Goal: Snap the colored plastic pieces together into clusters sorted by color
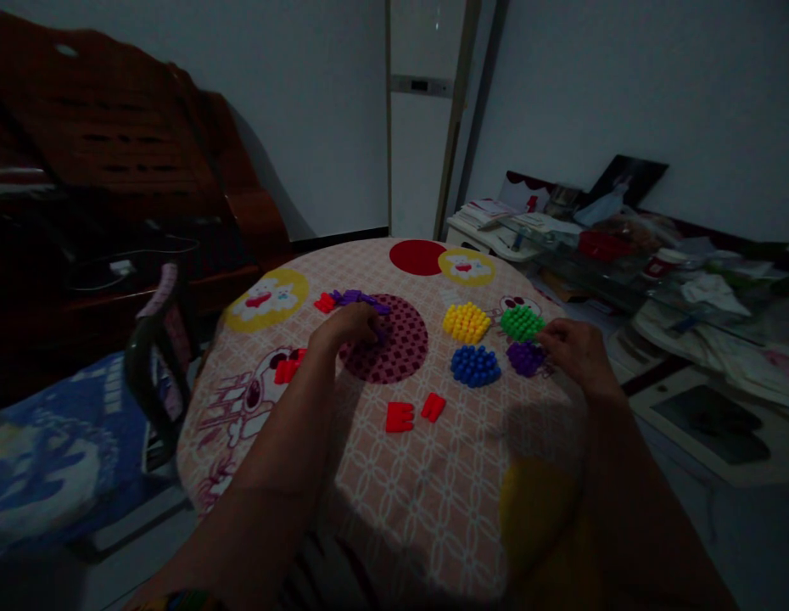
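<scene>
My left hand (353,325) reaches over the dark red checked circle on the tablecloth, fingers curled down. A bit of purple shows at its fingertips, seemingly a small plastic piece. Just beyond it lies a row of purple plastic pieces (355,297) with a red piece (324,302) at its left end. My right hand (573,344) has its fingers pinched beside a purple knobbly cluster (525,358) and a green one (522,322); whatever is in the pinch is too small to make out. Yellow (467,323) and blue (475,365) clusters stand to their left.
Red pronged pieces (400,417) lie near the middle, and more red pieces (288,367) sit by my left forearm. A round table with a patterned cloth (426,501) bears everything. A chair (156,356) stands left; a cluttered glass-topped cabinet (560,271) is at right.
</scene>
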### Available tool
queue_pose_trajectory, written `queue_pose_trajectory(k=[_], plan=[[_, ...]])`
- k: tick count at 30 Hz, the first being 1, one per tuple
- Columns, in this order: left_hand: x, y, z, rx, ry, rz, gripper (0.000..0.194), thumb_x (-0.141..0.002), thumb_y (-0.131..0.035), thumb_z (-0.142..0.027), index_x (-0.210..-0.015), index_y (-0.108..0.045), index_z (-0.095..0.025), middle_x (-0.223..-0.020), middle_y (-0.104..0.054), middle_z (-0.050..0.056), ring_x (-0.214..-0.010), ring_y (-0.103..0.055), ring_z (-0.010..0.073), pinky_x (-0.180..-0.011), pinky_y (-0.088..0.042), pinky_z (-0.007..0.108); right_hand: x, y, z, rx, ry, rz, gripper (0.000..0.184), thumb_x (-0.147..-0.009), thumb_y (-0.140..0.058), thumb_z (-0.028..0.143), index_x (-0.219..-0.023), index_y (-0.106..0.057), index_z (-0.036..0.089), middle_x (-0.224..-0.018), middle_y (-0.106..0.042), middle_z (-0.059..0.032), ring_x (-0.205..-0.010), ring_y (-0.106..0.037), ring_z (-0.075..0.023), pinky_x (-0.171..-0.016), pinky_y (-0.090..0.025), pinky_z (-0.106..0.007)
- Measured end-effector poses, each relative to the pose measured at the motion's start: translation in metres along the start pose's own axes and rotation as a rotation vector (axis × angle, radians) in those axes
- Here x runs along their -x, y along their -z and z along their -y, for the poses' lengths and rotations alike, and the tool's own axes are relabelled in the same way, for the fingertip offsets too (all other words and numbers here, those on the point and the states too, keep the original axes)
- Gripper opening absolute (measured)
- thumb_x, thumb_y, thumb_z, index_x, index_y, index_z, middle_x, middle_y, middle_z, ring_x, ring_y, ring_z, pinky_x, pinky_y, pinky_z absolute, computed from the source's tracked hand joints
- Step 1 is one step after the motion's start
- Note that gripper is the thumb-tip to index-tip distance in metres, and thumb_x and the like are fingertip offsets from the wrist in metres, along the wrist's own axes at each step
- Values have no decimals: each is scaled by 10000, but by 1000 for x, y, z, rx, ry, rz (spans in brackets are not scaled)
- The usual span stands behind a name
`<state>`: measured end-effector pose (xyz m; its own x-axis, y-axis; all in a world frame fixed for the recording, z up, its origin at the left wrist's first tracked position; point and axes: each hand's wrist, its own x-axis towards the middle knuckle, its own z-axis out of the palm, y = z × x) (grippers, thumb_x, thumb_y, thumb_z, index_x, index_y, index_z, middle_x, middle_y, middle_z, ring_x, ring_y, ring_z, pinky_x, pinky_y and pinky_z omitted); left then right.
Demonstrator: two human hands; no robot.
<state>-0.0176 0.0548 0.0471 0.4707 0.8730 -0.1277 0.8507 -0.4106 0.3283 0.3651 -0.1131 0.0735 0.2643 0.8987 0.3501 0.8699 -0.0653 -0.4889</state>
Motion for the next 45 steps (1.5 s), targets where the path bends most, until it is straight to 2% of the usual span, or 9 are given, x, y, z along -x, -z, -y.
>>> queue_pose_trajectory(k=[5, 7, 11, 15, 24, 28, 32, 39, 45], plan=[[10, 8, -45, 396, -295, -180, 161, -728, -696, -223, -874, -705, -156, -782, -724, 25, -709, -643, 150, -685, -483, 249, 7, -4, 18, -372, -74, 56, 289, -755, -669, 446, -772, -712, 161, -611, -664, -39, -488, -574, -146, -460, -436, -252], [16, 6, -71, 588, -425, -171, 147, -777, -663, -233, -894, -685, -146, -789, -720, 30, -678, -640, 126, -653, -495, 235, 12, -10, 30, -484, -90, 150, 327, -752, -707, 470, -833, -733, 154, -603, -661, -34, -485, -575, -140, -436, -438, -238], [24, -12, -117, 817, -587, 17, 183, -785, -662, -224, -945, -660, -135, -748, -690, 16, -615, -632, 108, -587, -500, 216, 19, -29, 55, -660, -12, 321, 373, -721, -778, 475, -935, -757, 169, -683, -696, -29, -542, -610, -143, -474, -475, -241], [27, -29, -139, 885, -601, -72, 181, -724, -685, -160, -900, -646, -136, -699, -649, -14, -595, -607, 97, -567, -474, 196, 23, -41, 68, -760, 55, 382, 378, -690, -809, 448, -943, -757, 173, -724, -701, -21, -592, -637, -157, -519, -492, -255], [30, -34, -147, 974, -620, -182, 171, -767, -711, -243, -921, -711, -168, -785, -708, 25, -699, -654, 135, -615, -511, 218, 22, -16, 66, -636, 86, 397, 292, -739, -770, 453, -888, -770, 201, -756, -715, -22, -638, -642, -162, -566, -512, -270], [25, -28, -140, 1031, -609, -227, 228, -769, -712, -230, -983, -723, -154, -908, -743, 59, -779, -693, 150, -697, -568, 245, 13, 6, 36, -606, -68, 253, 417, -709, -786, 483, -988, -732, 178, -669, -698, -26, -547, -621, -159, -513, -493, -270], [22, -15, -127, 1040, -531, -272, 207, -775, -696, -236, -951, -719, -129, -849, -730, 49, -714, -689, 133, -670, -586, 243, 2, 26, -10, -428, -103, 91, 347, -645, -797, 473, -827, -741, 183, -760, -745, -56, -703, -687, -209, -672, -543, -321], [22, -9, -119, 1044, -515, -294, 223, -775, -699, -291, -921, -712, -122, -814, -715, 47, -698, -689, 133, -643, -583, 234, 0, 36, -39, -65, -146, 232, 212, -664, -746, 404, -710, -770, 198, -727, -744, -51, -746, -684, -231, -686, -495, -314], [23, -6, -116, 1032, -502, -286, 219, -772, -699, -307, -893, -703, -125, -790, -706, 47, -700, -690, 137, -648, -582, 244, 2, 30, -46, -110, -191, 369, 194, -636, -705, 367, -695, -733, 185, -599, -685, -29, -562, -599, -174, -547, -447, -278]])
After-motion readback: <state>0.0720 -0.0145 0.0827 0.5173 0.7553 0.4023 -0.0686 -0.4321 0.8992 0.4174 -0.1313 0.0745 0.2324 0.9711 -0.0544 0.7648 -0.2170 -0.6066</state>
